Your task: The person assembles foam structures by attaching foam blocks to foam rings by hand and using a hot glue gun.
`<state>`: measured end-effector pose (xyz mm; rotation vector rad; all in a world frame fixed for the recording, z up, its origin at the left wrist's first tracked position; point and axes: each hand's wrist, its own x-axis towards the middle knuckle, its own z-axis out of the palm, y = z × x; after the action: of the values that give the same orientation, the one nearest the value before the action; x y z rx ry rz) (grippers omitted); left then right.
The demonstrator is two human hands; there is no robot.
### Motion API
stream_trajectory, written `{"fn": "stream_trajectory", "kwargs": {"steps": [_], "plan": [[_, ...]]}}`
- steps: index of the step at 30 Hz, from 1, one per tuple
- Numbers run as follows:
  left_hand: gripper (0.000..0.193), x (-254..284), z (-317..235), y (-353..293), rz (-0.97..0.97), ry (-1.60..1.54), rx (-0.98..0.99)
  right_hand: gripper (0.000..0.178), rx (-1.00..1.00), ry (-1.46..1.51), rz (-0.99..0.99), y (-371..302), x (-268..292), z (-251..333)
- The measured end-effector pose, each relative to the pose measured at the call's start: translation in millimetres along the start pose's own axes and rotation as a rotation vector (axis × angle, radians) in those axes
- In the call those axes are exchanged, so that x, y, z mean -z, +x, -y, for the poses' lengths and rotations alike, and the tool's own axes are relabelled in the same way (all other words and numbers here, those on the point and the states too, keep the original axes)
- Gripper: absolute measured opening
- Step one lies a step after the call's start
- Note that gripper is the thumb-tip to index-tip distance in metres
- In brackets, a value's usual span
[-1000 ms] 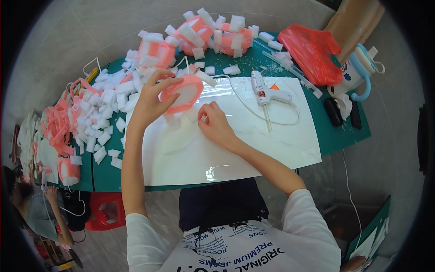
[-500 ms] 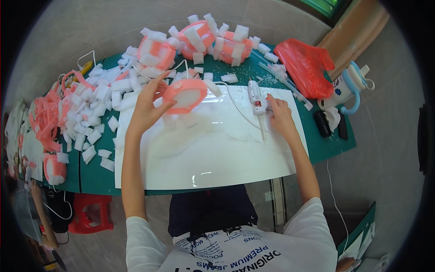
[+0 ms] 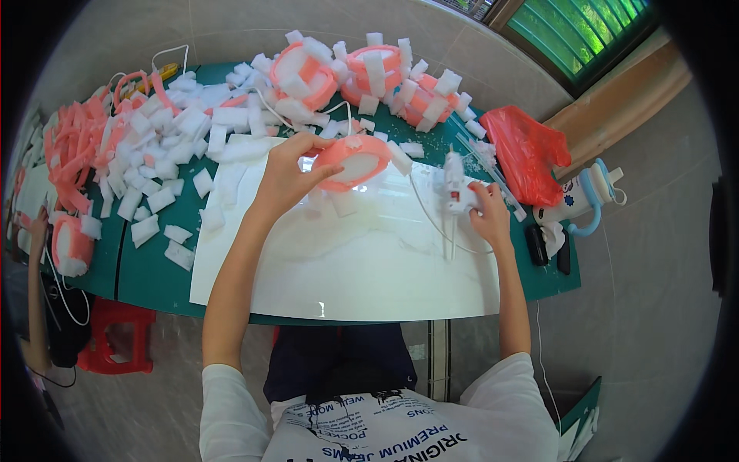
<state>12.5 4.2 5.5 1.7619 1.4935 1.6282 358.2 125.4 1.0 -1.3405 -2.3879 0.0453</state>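
Observation:
My left hand [image 3: 296, 175] grips a round pink foam piece [image 3: 360, 166] with a white middle, thumb on its front and fingers at the upper edge. The piece is held tilted above a glossy white sheet [image 3: 362, 285], near the sheet's far side. A white block [image 3: 399, 158] juts from its right edge. My right hand [image 3: 490, 215] has its fingers closed on the handle of a white glue gun [image 3: 456, 189] at the sheet's right. The gun's nozzle points away from me, and a clear glue stick [image 3: 450, 245] extends from its rear.
White foam blocks [image 3: 162, 199] and pink strips [image 3: 73, 158] crowd the green table's left. Several pink-and-white foam pieces [image 3: 375, 68] stand at the back. A red plastic bag [image 3: 523, 154], a bottle [image 3: 573, 196] and a black case [image 3: 536, 245] lie right. Another person's arm [image 3: 35, 285] shows far left.
The whole view has shifted. My right fingers have closed round the glue gun's handle, where before they were just at it. My left hand still holds the pink foam piece.

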Motion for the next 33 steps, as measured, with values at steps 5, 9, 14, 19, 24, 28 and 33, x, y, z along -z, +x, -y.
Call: {"fn": "stream_trajectory", "kwargs": {"steps": [5,9,14,19,24,28,33], "plan": [[0.026,-2.3,-1.4,-0.7,-0.051,0.036,-0.069,0.037,0.285,0.305,-0.350,9.1,24.1,-4.9],[0.025,0.0,-5.5,-3.4,-0.042,0.089,-0.108,0.035,-0.200,1.008,-0.186,5.2,60.5,52.8],[0.026,-3.1,-3.3,-3.9,-0.056,0.095,-0.133,0.041,-0.034,1.357,0.154,4.4,72.5,90.5],[0.027,-3.6,1.2,-4.9,-0.104,0.086,-0.150,0.039,-0.046,1.362,0.359,2.9,62.9,112.4],[0.030,-2.3,-2.8,-5.5,-0.071,0.089,-0.078,0.033,-0.116,1.306,0.388,2.9,60.8,128.5],[0.030,-2.5,-3.9,-6.0,-0.077,0.100,-0.071,0.032,-0.122,1.244,0.434,4.4,57.0,131.3],[0.030,-3.9,-1.4,-5.3,-0.068,0.090,-0.073,0.031,-0.129,1.241,0.425,5.8,52.9,130.0]]}}
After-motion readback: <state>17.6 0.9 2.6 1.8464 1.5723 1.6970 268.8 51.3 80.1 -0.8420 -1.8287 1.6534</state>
